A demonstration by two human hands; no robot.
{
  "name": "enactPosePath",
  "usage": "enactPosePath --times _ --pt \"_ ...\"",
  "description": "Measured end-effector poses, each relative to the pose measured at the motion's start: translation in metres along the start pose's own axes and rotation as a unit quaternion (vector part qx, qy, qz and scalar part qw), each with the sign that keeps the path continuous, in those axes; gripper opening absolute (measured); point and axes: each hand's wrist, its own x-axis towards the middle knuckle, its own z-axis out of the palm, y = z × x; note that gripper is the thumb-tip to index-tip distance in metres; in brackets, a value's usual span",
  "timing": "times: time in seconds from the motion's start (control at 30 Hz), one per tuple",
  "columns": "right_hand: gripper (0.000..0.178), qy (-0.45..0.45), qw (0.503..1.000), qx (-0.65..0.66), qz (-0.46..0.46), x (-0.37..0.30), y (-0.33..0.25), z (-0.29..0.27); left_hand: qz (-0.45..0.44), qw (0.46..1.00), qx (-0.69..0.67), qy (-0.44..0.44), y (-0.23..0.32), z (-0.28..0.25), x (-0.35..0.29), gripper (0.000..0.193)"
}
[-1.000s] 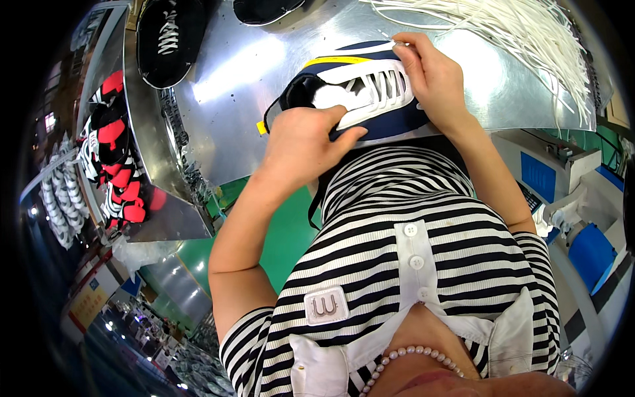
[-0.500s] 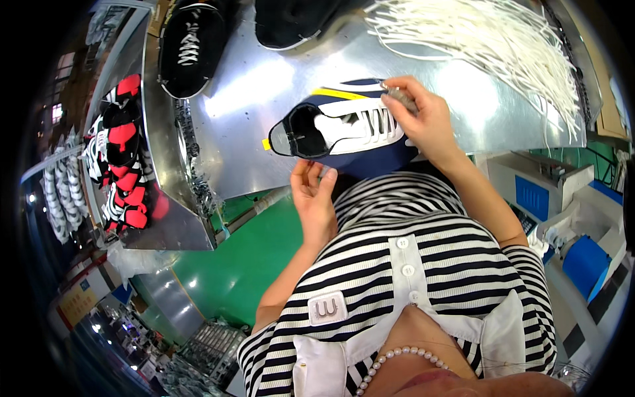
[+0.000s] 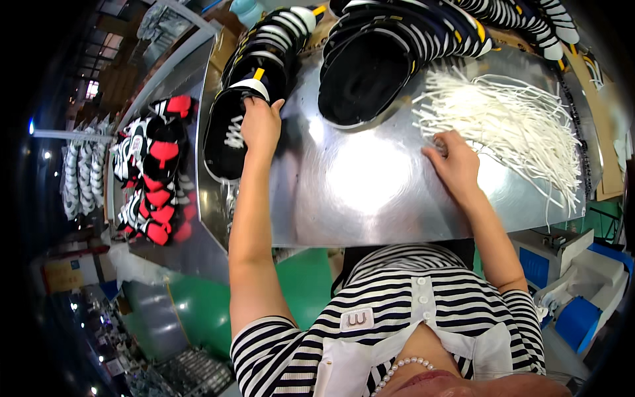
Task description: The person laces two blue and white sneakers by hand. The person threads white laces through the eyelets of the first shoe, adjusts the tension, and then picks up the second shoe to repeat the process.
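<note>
At the far left of the metal table lies a black shoe upper (image 3: 221,149), its black inner side up and white lacing showing through. My left hand (image 3: 261,126) reaches over its far end, thumb spread away and the other fingers bent against the edge. A yellow tab and a white edge show just beyond those fingers. Above the right of the table my right hand (image 3: 458,162) has thumb and forefinger curled round a small grey piece, mostly hidden, like a wrapped handle. That hand is beside a loose heap of white shoelaces (image 3: 509,126).
More striped uppers (image 3: 274,36) are nested behind the left one. Another nested row of dark uppers (image 3: 364,83) stands at the far middle, with others at the far right. Red, black and white shoe parts (image 3: 159,172) pile up left of the table. A blue-sided machine (image 3: 582,321) stands at right.
The navy and white upper has left the near middle of the table. My left hand has moved far left to the stack; my right hand has moved right, toward the laces. The view takes in more table.
</note>
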Motion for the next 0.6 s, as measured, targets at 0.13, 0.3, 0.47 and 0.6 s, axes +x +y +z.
enactPosePath --times 0.13,0.3,0.47,0.6 --pt "0.011 -0.023 0.999 -0.003 -0.036 0.006 0.023 0.014 0.068 0.994 -0.077 0.022 -0.024 0.098 0.080 0.048" --pt "0.011 -0.014 0.994 0.109 -0.015 0.007 0.016 -0.011 0.126 0.979 -0.141 0.080 -0.015 0.120 0.137 0.052" --pt "0.017 -0.047 0.954 0.280 0.099 -0.001 0.011 -0.012 0.033 0.946 -0.315 0.068 0.015 0.088 0.010 0.051" --pt "0.022 -0.179 0.843 0.468 0.195 0.000 -0.039 -0.042 -0.026 0.937 -0.309 -0.161 0.042 0.049 -0.044 0.043"
